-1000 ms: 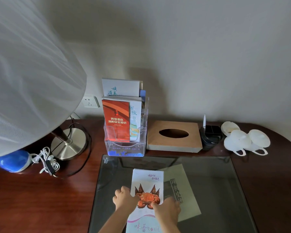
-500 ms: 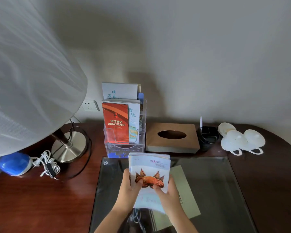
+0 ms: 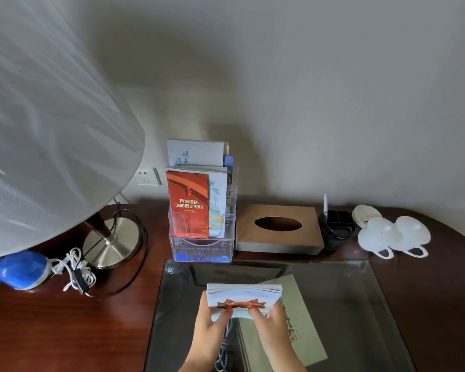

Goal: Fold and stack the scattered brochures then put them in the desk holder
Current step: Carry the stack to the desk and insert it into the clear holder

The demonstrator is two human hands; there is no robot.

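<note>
A stack of white brochures with a red crab on top (image 3: 242, 300) is held above the glass pad, tilted so its far edge faces me. My left hand (image 3: 212, 322) grips its left side and my right hand (image 3: 270, 324) grips its right side. A grey-green brochure (image 3: 298, 326) lies flat on the glass under and to the right of my right hand. The clear desk holder (image 3: 202, 245) stands behind the pad with a red brochure (image 3: 187, 204) in front and several pale ones behind it.
A lamp shade (image 3: 46, 124) fills the left, its metal base (image 3: 110, 242) beside the holder. A blue object with white cord (image 3: 22, 269) lies far left. A wooden tissue box (image 3: 278, 228), black organiser (image 3: 336, 228) and white cups (image 3: 392, 234) line the back.
Both hands lifted the crab brochure stack off the glass and tipped it from lying flat to standing nearly on edge. The grey-green brochure stayed flat on the pad.
</note>
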